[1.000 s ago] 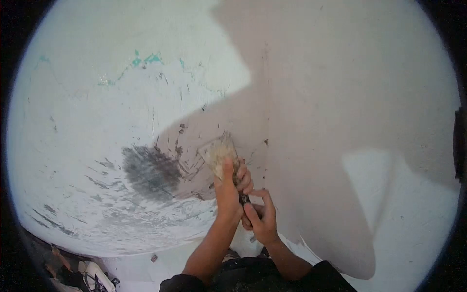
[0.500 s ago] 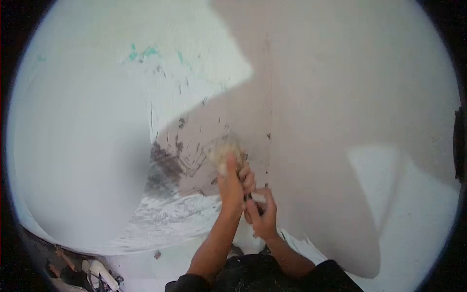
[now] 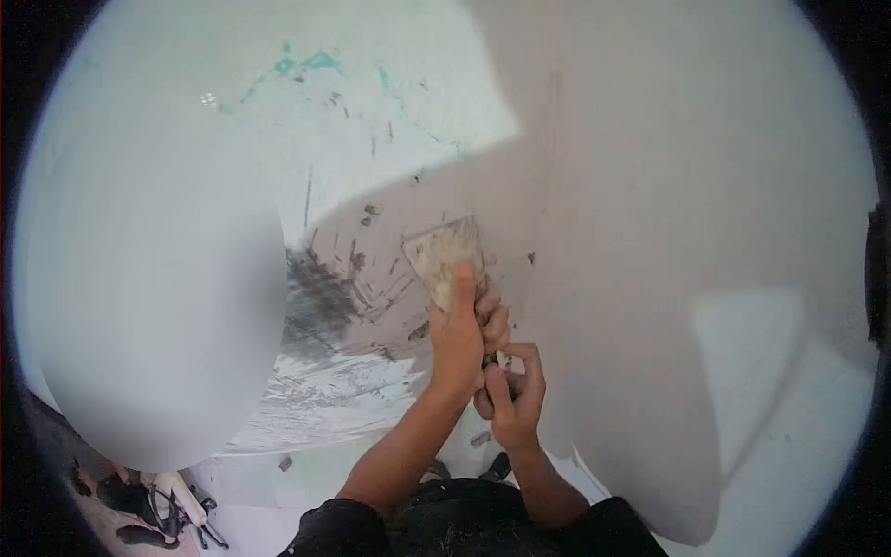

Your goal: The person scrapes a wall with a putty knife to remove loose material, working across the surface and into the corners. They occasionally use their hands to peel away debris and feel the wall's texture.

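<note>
A flat, pale scraper blade (image 3: 444, 246), smeared with a whitish coating, lies close to the shaded, marked wall (image 3: 390, 200). My left hand (image 3: 464, 320) is wrapped round the scraper, with its thumb stretched along the blade. Just below and to the right, my right hand (image 3: 513, 390) has its fingers curled near the left wrist, round a small dark thing that I cannot make out. Black streaks and a dark smudge (image 3: 320, 302) mark the wall to the left of the scraper.
A large blurred pale shape (image 3: 158, 306) covers the left side. Green stains (image 3: 311, 63) show higher on the wall. Dark and white items (image 3: 167, 506) lie at the lower left. Small chips (image 3: 285, 463) are on the floor near the feet.
The scraper and both hands have shifted a little right in view, as have the wall marks. The blade, blurred before, now shows sharply, and it appears slightly higher.
</note>
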### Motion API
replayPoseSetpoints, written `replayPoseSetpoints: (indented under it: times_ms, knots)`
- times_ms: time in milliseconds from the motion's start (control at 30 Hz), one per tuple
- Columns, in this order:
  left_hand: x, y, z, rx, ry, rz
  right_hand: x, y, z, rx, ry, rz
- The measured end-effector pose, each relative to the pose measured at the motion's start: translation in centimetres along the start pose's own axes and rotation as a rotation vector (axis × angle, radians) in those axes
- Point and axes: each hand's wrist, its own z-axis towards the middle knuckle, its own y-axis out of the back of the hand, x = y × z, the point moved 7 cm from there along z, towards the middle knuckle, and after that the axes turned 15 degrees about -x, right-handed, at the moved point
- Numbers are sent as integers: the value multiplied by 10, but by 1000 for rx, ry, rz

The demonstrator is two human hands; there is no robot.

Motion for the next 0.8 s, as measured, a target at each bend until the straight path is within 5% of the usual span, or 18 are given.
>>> replayPoseSetpoints:
  times_ms: [133,233,367,433,500,567,667,800]
  knots:
    - [34,66,-5,-297,63,351,-35,14,-29,10,-133,-123]
    - [76,130,-11,-401,195,295,-73,33,-53,-57,-267,-262]
    - [48,176,-29,-467,58,153,-102,24,-65,241,-174,-328]
    - [54,194,-34,-309,309,318,-130,36,-63,436,-225,-351]
    - [57,219,-34,-320,186,177,-139,20,-63,585,-250,-386]
    - [34,221,-40,-383,160,129,-110,-8,-48,627,27,-473]
    - [35,252,-39,-216,6,276,-89,-24,-32,605,-55,-448]
    - [28,267,-59,-266,70,151,-65,-43,-22,538,-172,-269]
